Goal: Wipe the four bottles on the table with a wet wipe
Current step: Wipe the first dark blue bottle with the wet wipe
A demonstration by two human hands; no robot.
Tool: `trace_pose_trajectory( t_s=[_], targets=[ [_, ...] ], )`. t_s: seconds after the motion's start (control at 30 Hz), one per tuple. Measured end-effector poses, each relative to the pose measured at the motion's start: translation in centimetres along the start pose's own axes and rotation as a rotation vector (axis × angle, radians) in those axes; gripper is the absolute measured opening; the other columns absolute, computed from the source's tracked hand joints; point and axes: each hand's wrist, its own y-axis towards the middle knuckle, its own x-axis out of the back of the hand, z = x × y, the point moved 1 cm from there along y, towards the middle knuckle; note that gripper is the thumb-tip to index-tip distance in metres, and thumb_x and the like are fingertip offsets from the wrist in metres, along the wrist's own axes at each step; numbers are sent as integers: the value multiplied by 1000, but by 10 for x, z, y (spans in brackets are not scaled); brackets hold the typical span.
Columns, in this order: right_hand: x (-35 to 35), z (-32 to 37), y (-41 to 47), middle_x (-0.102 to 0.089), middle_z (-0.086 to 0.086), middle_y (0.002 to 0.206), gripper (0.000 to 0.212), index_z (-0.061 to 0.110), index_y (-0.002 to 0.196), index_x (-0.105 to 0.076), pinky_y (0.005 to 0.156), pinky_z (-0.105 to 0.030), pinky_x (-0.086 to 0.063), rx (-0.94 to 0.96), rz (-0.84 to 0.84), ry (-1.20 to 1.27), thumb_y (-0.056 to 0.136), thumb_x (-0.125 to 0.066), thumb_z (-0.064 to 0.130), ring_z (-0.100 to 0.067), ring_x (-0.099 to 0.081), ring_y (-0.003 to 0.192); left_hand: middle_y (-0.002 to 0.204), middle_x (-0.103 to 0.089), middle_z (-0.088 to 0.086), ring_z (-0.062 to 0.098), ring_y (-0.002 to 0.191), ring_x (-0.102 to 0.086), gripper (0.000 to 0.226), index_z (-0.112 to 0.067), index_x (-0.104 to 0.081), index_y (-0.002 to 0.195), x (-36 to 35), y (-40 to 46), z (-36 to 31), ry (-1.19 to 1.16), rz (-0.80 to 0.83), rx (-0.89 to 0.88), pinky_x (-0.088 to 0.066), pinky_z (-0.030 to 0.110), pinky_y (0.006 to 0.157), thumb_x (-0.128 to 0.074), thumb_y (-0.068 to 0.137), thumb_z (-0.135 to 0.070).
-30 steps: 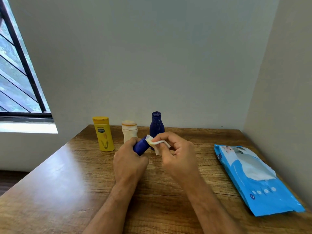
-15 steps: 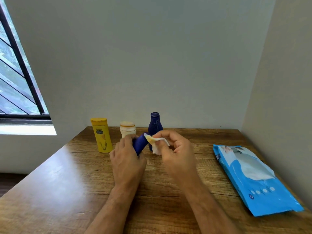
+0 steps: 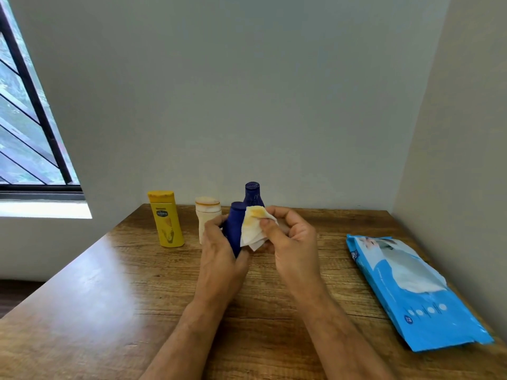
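left hand [image 3: 219, 250] wraps round the small blue bottle [image 3: 235, 229], lifted off the wooden table [image 3: 109, 283], cap up. right hand [image 3: 290, 237] pinches the yellow-stained wet wipe [image 3: 253, 229] vs the bottle's side. behind: yellow bottle [image 3: 166, 218], cream bottle [image 3: 207, 215], tall blue bottle [image 3: 253, 193]. wipes pack [image 3: 411, 292] far right.

Left hand [image 3: 222, 259] hides small blue bottle [image 3: 236, 226] base; label print unreadable.
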Motion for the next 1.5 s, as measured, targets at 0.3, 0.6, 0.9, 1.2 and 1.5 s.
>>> trace_pose_trajectory(
  t_s=[0.3, 0.6, 0.9, 1.2, 1.5],
  targets=[
    [21, -3, 11, -75, 6, 94, 18, 33, 95, -68, 73, -28, -59, -19, -354, -34, 97, -62, 16, -10, -72, 90, 109, -75, 0, 18, 87, -75, 36, -32, -61, 119, -8, 4, -6, -662, 171, 246, -60, 29, 70, -60, 85, -44],
    [13, -4, 9, -78, 1, 90, 16, 25, 94, -72, 77, -38, -60, -62, -97, -78, 93, -66, 10, -17, -74, 86, 92, -71, -13, 4, 75, -65, 24, -36, -55, 123, -8, 4, -3, -549, 167, 213, -53, 22, 64, -42, 103, -40],
    [21, -3, 14, -76, -3, 94, 17, 18, 97, -69, 74, -33, -60, -196, -312, 307, 96, -59, 4, -20, -74, 92, 85, -60, 11, 21, 61, -55, 71, -17, -40, 136, -4, -2, -5, -979, 444, 448, -48, 32, 49, -70, 72, -21],
    [19, -6, 15, -74, -1, 93, 17, 23, 90, -71, 86, -45, -59, -159, -267, 122, 95, -63, 9, -23, -71, 94, 89, -72, 15, 26, 75, -69, 37, -8, -63, 119, -7, -1, -11, -1072, 341, 576, -60, 38, 63, -53, 84, -18],
    [35, -8, 24, -72, -4, 102, 19, 24, 93, -68, 79, -34, -58, -205, -347, 226, 96, -60, 7, -19, -70, 98, 107, -76, -7, 15, 105, -69, 43, -23, -57, 125, -12, 1, -3, -817, 266, 368, -54, 31, 88, -38, 101, 7]
  ],
)
